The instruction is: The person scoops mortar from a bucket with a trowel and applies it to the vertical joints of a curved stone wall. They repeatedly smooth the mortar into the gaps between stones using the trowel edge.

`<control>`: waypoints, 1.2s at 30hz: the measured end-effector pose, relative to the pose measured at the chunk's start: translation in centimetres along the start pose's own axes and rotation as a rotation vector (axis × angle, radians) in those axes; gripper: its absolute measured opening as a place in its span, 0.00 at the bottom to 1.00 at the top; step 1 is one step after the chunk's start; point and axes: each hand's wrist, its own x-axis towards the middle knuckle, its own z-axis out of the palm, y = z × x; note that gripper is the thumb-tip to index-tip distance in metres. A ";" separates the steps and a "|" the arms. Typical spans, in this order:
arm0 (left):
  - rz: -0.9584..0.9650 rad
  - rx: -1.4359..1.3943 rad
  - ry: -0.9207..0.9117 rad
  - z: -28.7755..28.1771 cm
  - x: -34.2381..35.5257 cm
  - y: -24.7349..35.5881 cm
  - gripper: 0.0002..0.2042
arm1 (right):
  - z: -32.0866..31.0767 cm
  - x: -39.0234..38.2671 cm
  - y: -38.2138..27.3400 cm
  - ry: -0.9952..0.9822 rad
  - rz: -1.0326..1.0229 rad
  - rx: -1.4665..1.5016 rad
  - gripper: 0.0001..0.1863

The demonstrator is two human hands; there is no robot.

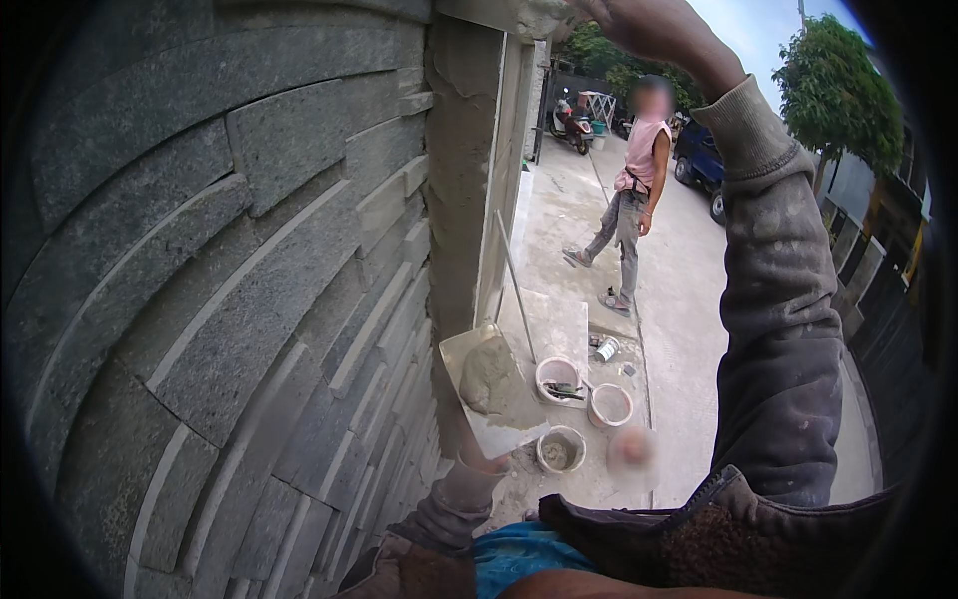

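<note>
My left hand (481, 451), mostly hidden underneath, grips a plasterer's hawk (514, 436), a pale square board tilted beside the wall. A heap of wet grey mortar (487, 377) lies on the board. My right hand (649, 28) is raised to the top edge of the view, its fingers partly cut off. It is closed on a trowel (477, 10), whose flat blade lies against the top of a grey plastered strip (461, 180). Mortar (539, 18) clings to the trowel by my fingers.
Layered grey stone cladding (269, 270) fills the left. Below stand a bucket with tools (559, 367), a pale bucket (611, 391) and a mortar bucket (561, 431). A long pole (514, 280) leans nearby. A person in pink (644, 160) stands on the paving; a motorbike (571, 125) is behind.
</note>
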 end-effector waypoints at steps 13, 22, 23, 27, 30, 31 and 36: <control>-0.037 -0.103 0.037 -0.9 1.4 0.2 0.29 | 2.1 1.4 1.2 -0.064 -0.135 -0.049 0.17; -0.046 -0.134 -0.058 -1.2 1.5 -0.5 0.30 | -0.3 -2.7 -5.1 -0.192 0.067 -0.013 0.21; -0.045 -0.150 -0.065 -1.2 1.4 -0.6 0.30 | -0.4 -3.0 -5.6 -0.214 0.083 -0.036 0.21; -0.068 -0.216 -0.094 -1.9 1.1 0.2 0.29 | -0.7 -3.8 -7.1 -0.215 0.081 0.028 0.20; -0.087 -0.221 -0.115 -1.5 1.0 0.1 0.28 | -0.4 -4.0 -6.0 -0.204 0.047 0.012 0.20; -0.088 -0.207 -0.116 -1.3 0.9 0.0 0.28 | -0.3 -4.0 -5.6 -0.224 0.054 -0.008 0.20; -0.016 -0.021 -0.034 -0.5 0.7 0.7 0.26 | -0.6 -4.9 -7.0 -0.308 0.082 0.002 0.19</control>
